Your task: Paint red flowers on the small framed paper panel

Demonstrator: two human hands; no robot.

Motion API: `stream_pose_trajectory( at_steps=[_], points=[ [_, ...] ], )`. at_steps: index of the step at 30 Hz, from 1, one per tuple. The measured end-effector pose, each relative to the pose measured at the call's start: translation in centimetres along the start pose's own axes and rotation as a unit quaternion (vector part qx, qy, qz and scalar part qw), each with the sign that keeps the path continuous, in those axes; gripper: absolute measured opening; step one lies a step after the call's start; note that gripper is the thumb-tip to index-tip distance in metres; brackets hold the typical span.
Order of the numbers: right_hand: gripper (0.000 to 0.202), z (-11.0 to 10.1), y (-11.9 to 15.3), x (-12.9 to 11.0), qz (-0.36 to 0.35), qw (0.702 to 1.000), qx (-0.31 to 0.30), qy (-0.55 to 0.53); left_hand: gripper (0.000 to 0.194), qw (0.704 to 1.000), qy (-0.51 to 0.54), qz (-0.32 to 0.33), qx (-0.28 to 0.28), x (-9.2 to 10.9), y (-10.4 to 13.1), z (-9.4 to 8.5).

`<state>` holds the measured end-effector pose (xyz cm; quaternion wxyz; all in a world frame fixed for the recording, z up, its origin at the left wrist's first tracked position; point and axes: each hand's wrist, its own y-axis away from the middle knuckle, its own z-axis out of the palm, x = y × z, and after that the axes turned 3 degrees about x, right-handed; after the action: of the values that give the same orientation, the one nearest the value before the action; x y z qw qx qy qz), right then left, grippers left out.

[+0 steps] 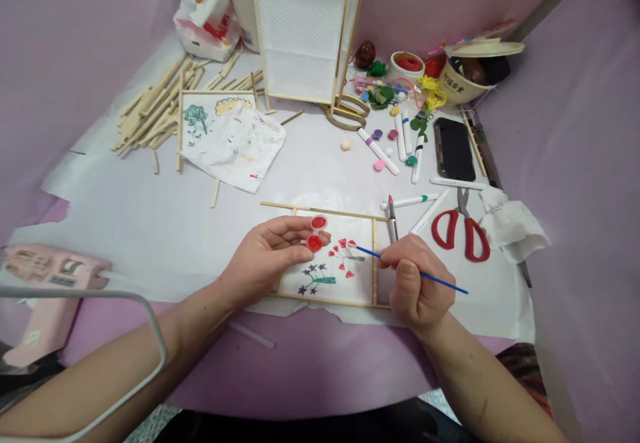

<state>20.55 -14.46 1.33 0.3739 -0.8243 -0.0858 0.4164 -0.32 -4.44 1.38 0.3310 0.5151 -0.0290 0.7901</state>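
My left hand [273,250] pinches a small open paint pot [315,242] of red paint, its flipped-up lid also red inside. Between the closed fingers of my right hand [423,283] is a thin blue paintbrush [445,283], its tip at the red flowers on a white panel [350,285]. Purple star-shaped flowers with a green base are drawn at the panel's lower left. A frame of thin wooden sticks [374,263] borders the panel, which lies flat in front of me. My left hand covers part of the panel's left side.
Behind stands a white-panelled wooden frame structure [303,36]. Wooden sticks [155,106] and a stained cloth [245,143] lie left, a pink glue gun [53,290] nearer. Red-handled scissors [463,230], markers [379,152], a phone [455,149] and a paper bowl [463,82] sit right.
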Motion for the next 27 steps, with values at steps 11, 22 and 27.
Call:
stream_pose_trajectory(
  at_steps=[11, 22, 27],
  points=[
    [0.019, 0.08, -0.17, 0.01, -0.010, 0.999, -0.025, 0.021, 0.033, 1.000, -0.019, -0.007, -0.006, 0.51, -0.06, 0.32],
    [0.020, 0.19, -0.49, -0.23, -0.013, 0.999, -0.031, 0.026, 0.037, 0.999, -0.034, -0.017, 0.015, 0.58, 0.02, 0.53],
    [0.019, 0.16, -0.40, -0.21, -0.012, 0.999, -0.025, 0.020, 0.037, 0.999, -0.033, -0.013, 0.009, 0.48, 0.04, 0.47]
  ],
)
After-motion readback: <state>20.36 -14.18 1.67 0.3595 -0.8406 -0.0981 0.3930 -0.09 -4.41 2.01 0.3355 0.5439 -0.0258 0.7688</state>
